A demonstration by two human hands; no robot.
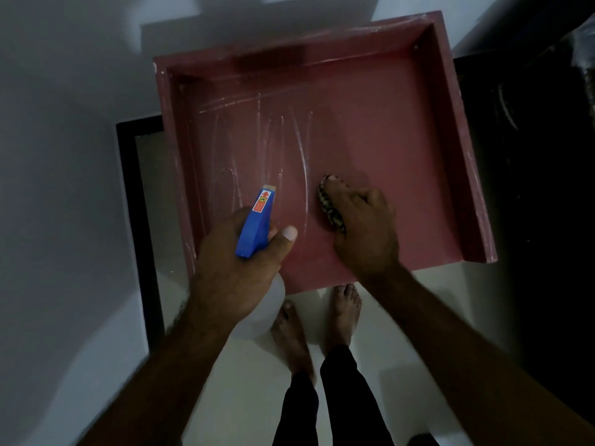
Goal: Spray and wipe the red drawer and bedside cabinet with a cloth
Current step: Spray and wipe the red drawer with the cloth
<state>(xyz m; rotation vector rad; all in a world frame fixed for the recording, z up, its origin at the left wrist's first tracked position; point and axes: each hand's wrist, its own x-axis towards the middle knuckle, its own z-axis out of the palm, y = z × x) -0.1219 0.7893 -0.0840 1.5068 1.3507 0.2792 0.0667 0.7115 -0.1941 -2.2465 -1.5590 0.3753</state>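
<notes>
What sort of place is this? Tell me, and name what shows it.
Probably a room in a home, perhaps a bedroom: a red drawer over a pale floor, the person's bare feet beneath it, and dark furniture on the right.

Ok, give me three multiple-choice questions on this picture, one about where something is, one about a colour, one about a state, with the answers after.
1. Where is the cloth?
A) on the floor of the red drawer, under the right hand
B) draped over the drawer's rim
C) on the tiles by the feet

2. What colour is the head of the spray bottle?
A) green
B) blue
C) white

3. How does the left part of the drawer floor look?
A) lined with paper
B) piled with clothes
C) marked with whitish streaks

Answers:
1 A, the right hand holds it down on the drawer floor.
2 B, the blue head juts out of the left hand, which grips the bottle.
3 C, pale smears run across that part.
</notes>
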